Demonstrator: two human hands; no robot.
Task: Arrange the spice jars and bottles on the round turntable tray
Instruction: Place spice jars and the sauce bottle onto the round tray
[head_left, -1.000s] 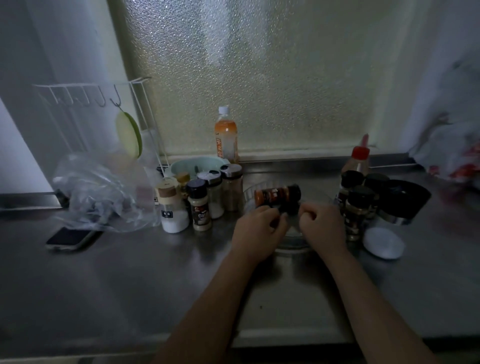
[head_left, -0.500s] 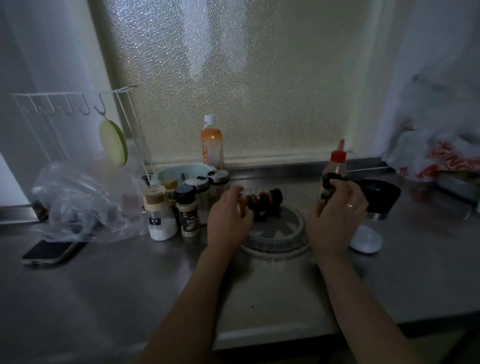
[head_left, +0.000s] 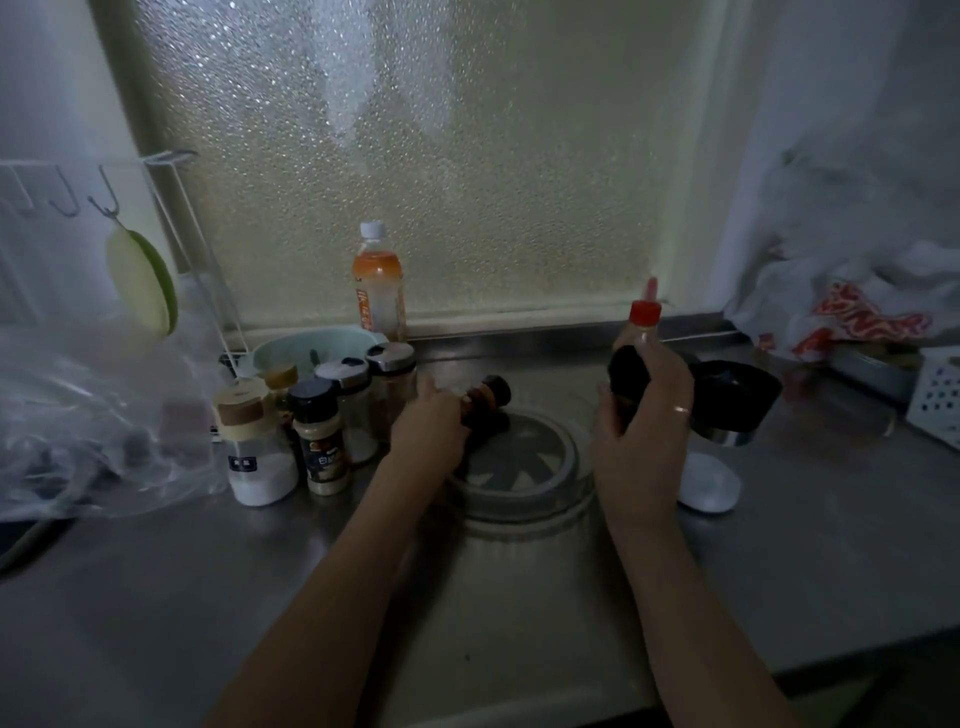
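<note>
The round grey turntable tray (head_left: 563, 457) lies on the steel counter between my hands. My left hand (head_left: 428, 428) is closed on a dark spice jar (head_left: 491, 397) with a black cap, lying on its side at the tray's far left rim. My right hand (head_left: 641, 421) grips a dark black-capped jar (head_left: 623, 376) lifted just right of the tray. Behind it stands a red-capped sauce bottle (head_left: 645, 314). Left of the tray stand a white salt jar (head_left: 254, 444), a black-capped pepper jar (head_left: 322, 436) and two silver-lidded shakers (head_left: 363, 387).
An orange drink bottle (head_left: 378, 283) stands at the window sill. A pale bowl (head_left: 306, 348) sits behind the jars, a clear plastic bag (head_left: 88, 426) at the left. A black cup (head_left: 737, 400) and a white lid (head_left: 711, 483) lie right of the tray.
My left hand closed on the lying spice jar at the tray's rim. My right hand lifted the dark jar a little higher; the view moved closer.
</note>
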